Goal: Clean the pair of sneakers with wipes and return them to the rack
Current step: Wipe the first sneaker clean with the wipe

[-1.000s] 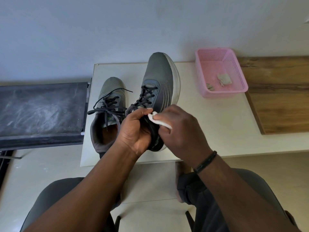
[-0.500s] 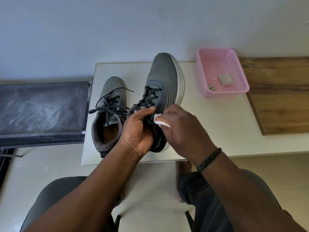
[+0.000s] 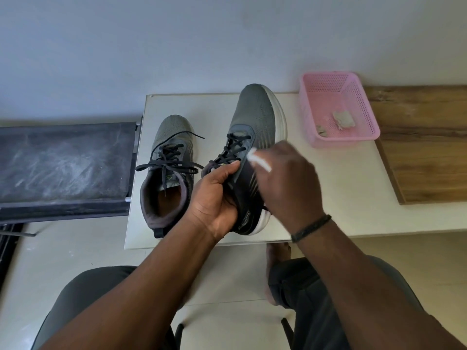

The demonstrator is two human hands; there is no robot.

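Note:
Two grey sneakers with black laces are on a white table (image 3: 336, 198). The left sneaker (image 3: 168, 173) lies flat with its opening toward me. The right sneaker (image 3: 255, 127) is tilted onto its side, white sole to the right. My left hand (image 3: 214, 198) grips its collar and heel area. My right hand (image 3: 290, 183), blurred with motion, holds a white wipe (image 3: 259, 161) against the shoe's right side near the laces.
A pink perforated basket (image 3: 341, 84) at the table's back right holds used grey wipes (image 3: 342, 120). A wooden surface (image 3: 429, 147) lies to the right. A dark rack shelf (image 3: 63, 165) sits to the left. My knees are below the table edge.
My right hand has slid the wipe forward along the sneaker's side, from near the heel collar toward the laces. The shoe has shifted slightly; my left hand keeps its grip.

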